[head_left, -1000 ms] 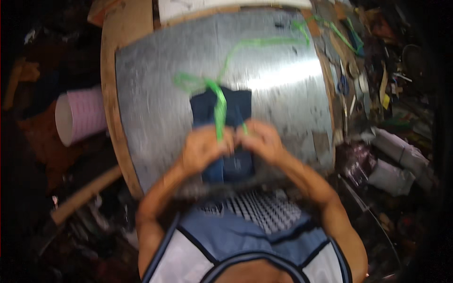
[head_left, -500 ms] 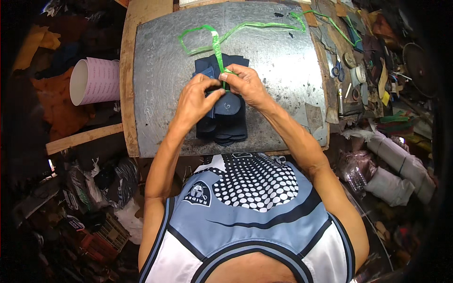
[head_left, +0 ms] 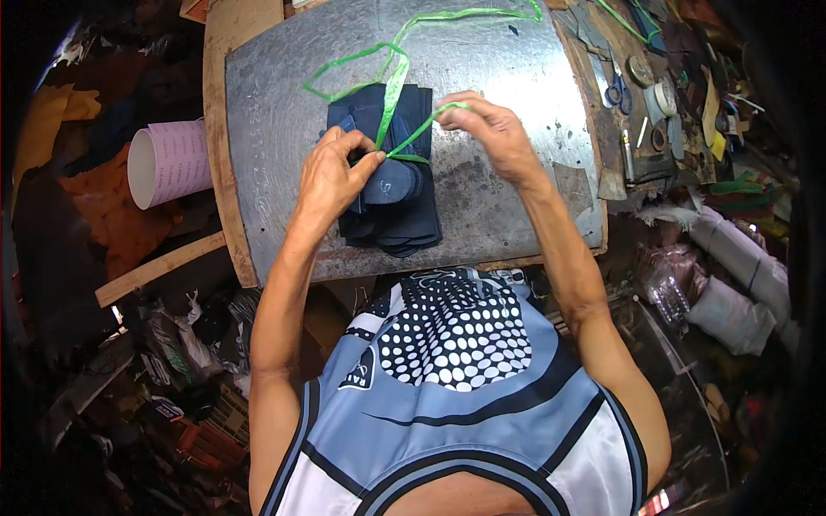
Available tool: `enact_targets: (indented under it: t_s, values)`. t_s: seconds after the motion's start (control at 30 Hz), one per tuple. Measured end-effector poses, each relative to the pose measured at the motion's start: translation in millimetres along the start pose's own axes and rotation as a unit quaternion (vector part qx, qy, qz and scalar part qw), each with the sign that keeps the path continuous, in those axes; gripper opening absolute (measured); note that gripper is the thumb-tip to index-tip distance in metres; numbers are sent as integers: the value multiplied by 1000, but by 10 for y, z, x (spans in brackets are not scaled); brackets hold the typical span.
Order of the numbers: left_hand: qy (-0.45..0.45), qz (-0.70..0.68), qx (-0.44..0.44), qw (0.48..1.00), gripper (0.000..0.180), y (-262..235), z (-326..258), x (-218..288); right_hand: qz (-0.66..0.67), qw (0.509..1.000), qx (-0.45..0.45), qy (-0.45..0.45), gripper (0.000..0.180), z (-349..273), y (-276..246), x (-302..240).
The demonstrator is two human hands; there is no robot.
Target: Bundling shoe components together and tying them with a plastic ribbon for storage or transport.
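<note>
A bundle of dark blue, flat cut pieces (head_left: 404, 219) lies stacked on the metal-topped table. Bright green plastic twine (head_left: 393, 99) runs across the bundle, and its long loose length trails over the table toward the far side. My left hand (head_left: 331, 176) rests at the bundle's left, thumb and forefinger pinching the twine where the strands cross. Off to the right and raised above the table, my right hand (head_left: 492, 138) grips the twine's short end, which is drawn taut from the crossing.
The grey metal sheet (head_left: 292, 172) has a wooden edge. Scissors (head_left: 616, 90), tape rolls (head_left: 665, 99) and scraps lie along the right side. A rolled pink-white sheet (head_left: 172, 163) stands at the left. Wrapped rolls (head_left: 731, 318) lie at the lower right.
My right hand has moved away to the right from the crossing, pulling the green end out taut. My left hand stays pinched at the bundle. The view has shifted slightly.
</note>
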State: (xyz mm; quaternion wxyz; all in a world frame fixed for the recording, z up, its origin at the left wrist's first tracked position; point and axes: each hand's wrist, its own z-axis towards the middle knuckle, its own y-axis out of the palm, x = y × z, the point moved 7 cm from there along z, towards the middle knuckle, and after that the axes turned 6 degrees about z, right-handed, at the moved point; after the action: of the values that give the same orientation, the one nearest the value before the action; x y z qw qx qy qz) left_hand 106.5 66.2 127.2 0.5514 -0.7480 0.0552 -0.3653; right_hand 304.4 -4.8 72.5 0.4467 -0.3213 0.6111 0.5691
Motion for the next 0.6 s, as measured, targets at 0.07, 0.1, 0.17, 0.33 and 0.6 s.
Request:
enact_targets:
  t_s: [0.07,0.1,0.17,0.33,0.6]
  values:
    - [-14,-1,-20,1000,17,5,10,-21,-74,997,2,0,25,-47,-174,-13]
    - [-16,-1,-22,1000,17,14,-3,-33,-101,992,69,22,25,-71,-322,10]
    - [-16,1,-33,999,17,27,-7,-26,-123,982,144,25,22,-99,-391,-12]
    - [-20,-14,-39,999,17,32,34,3,-296,938,62,-169,22,-111,56,-59]
    - [-13,-4,-34,999,16,0,13,-20,-553,833,-7,-10,26,-699,-65,-174]
